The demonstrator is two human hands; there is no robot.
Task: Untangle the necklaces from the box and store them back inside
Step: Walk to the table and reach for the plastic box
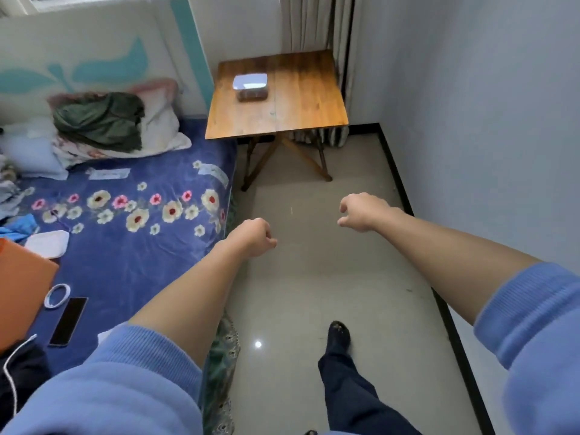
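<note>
Necklaces' small clear lidded plastic box [250, 86], where's it?
— Lid on, sitting on brown wooden folding table [298, 114], well ahead. Left hand [251, 237] curled tight, right hand [361, 211] loosely curled; both empty, prob. reaching fwd to fetch it.

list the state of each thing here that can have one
wooden folding table: unfolded, standing
small clear box with pale lid: closed, on the table
left hand: fingers curled, holding nothing
right hand: loosely curled, holding nothing
black phone: screen dark, lying on the blue floral bed
</note>
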